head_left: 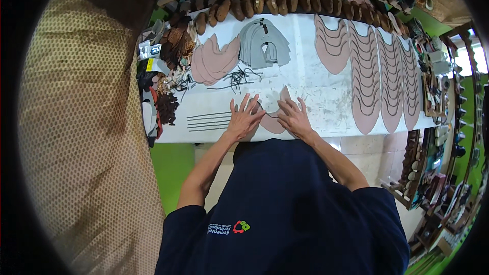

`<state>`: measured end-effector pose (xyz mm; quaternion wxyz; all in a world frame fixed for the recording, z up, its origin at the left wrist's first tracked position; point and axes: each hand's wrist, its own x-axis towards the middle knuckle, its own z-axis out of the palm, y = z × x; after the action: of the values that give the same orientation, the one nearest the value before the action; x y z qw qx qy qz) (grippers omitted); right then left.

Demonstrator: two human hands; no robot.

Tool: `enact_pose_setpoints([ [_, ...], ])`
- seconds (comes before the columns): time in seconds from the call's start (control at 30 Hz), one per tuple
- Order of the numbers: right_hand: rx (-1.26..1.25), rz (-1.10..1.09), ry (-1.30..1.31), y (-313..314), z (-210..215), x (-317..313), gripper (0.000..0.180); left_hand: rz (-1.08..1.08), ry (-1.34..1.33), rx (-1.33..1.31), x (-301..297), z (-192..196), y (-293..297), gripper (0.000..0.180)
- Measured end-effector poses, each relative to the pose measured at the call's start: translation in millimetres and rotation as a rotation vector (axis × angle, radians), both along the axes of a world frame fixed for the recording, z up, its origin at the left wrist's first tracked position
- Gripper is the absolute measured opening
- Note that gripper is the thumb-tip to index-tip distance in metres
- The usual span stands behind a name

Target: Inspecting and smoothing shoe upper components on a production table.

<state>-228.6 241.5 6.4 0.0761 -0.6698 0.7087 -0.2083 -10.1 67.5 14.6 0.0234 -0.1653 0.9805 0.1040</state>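
Between my hands, near the front edge of the table, lies a pink U-shaped shoe-upper piece (273, 125) with a dark strip along part of its inner curve. My left hand (245, 118) has thumb and index finger brought together on the left side of the curve, the other fingers raised and spread. My right hand (295, 118) grips the right side near the inner edge, its thumb and forefinger close together. One pointed end of the piece (285, 93) sticks out beyond my right hand. Several straight dark strips (209, 121) lie in parallel left of my left hand.
Overlapping pink pieces with dark-edged curves (365, 81) run in columns at the right. Loose pink pieces (216, 61), grey pieces (265, 43) and tangled dark strips (237, 78) lie farther back. Brown shoe lasts (282, 2) line the far edge. A patterned cloth (86, 122) hangs at left.
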Motion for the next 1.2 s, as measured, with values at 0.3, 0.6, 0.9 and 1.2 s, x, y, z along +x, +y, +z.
enact_pose_setpoints([
  [0.3,-0.086,0.131,0.059,-12,-17,-3,0.013,0.043,0.001,0.013,0,-3,8,0.051],
  [0.6,0.009,-0.013,-0.121,-13,5,-5,0.012,0.069,-0.01,0.038,5,-12,15,0.052],
  [0.9,-0.001,-0.052,-0.188,-16,10,-6,0.012,0.107,-0.061,0.063,4,-5,28,0.055],
  [1.2,0.047,-0.063,-0.136,-18,3,-9,0.012,0.176,0.065,-0.027,2,-11,43,0.05],
])
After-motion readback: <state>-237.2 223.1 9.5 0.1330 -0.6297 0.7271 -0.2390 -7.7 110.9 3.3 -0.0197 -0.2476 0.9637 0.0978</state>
